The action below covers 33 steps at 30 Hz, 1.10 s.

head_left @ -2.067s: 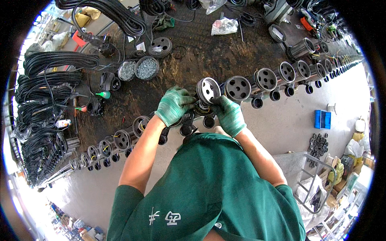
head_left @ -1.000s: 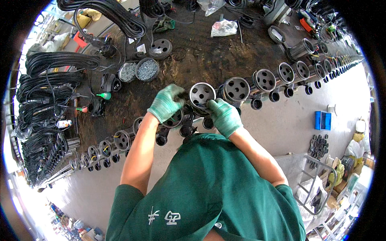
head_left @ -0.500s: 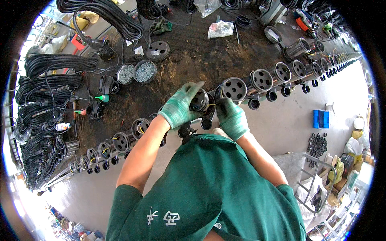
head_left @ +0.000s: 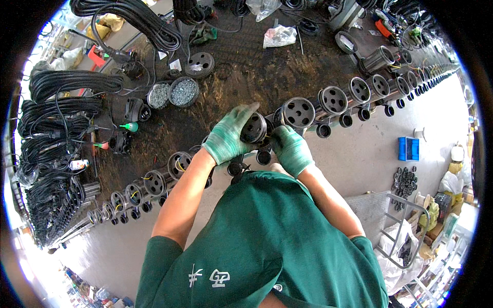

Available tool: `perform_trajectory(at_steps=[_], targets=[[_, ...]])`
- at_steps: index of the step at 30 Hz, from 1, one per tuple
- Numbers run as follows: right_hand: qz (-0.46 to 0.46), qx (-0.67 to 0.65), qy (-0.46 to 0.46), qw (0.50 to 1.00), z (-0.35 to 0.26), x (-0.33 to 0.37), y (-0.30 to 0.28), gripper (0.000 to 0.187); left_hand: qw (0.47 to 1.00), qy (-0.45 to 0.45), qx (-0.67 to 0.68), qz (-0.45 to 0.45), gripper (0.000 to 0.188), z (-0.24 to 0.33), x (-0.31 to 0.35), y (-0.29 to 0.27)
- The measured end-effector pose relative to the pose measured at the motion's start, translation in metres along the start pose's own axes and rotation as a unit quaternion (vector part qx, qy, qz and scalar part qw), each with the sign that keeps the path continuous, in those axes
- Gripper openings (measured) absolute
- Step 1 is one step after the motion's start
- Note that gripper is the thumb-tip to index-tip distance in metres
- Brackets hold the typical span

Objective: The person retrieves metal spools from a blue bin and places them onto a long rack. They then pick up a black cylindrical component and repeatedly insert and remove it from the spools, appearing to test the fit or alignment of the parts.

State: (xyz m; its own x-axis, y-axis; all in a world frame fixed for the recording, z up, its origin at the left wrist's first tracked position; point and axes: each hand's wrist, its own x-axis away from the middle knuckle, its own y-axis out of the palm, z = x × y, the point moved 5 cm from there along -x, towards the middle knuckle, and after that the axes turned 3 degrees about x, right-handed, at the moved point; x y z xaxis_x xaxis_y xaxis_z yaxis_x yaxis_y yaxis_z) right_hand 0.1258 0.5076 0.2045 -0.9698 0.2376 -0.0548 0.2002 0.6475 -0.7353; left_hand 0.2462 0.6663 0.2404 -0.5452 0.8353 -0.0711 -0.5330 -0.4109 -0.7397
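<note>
My left hand point(head_left: 229, 132), in a green-and-white work glove with dark fingertips, is wrapped round a black round end cap point(head_left: 253, 128) with holes in its face. The cap is tilted at the near edge of the bench, by the row of metal cylinders. My right hand point(head_left: 292, 150), gloved alike, has its fingers curled at the cap's right side. What they pinch is hidden there. Just right of the cap lies a cylinder with a holed black end point(head_left: 298, 113). Below the cap hangs a short black pipe stub point(head_left: 263, 157).
The row of capped cylinders point(head_left: 334, 100) runs along the bench edge both ways. On the dark bench point(head_left: 241, 77) stand two tubs of small metal parts point(head_left: 184, 91). Coiled black cables point(head_left: 77, 82) fill the left side. A blue crate point(head_left: 409, 149) and a metal cart point(head_left: 405, 231) are at the right.
My right hand has moved left, closer to the cap. The yellow wire that stretched between the cap and my right fingers is now mostly hidden. The cap has turned slightly in my left hand.
</note>
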Motion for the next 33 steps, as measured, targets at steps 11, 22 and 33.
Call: perform_trajectory(at_steps=[11,22,33], targets=[[-0.029,-0.279,0.127,0.952,0.001,-0.002,0.031,0.019,0.998,0.064,0.025,-0.011,0.11,0.001,0.005,-0.005],[-0.039,-0.361,0.16,0.918,0.002,0.004,0.036,0.028,0.996,0.077,0.044,-0.025,0.108,-0.002,0.006,-0.009],[-0.12,-0.28,0.041,0.952,-0.004,0.007,0.025,0.017,0.996,0.068,0.031,-0.048,0.108,-0.001,0.006,-0.01]])
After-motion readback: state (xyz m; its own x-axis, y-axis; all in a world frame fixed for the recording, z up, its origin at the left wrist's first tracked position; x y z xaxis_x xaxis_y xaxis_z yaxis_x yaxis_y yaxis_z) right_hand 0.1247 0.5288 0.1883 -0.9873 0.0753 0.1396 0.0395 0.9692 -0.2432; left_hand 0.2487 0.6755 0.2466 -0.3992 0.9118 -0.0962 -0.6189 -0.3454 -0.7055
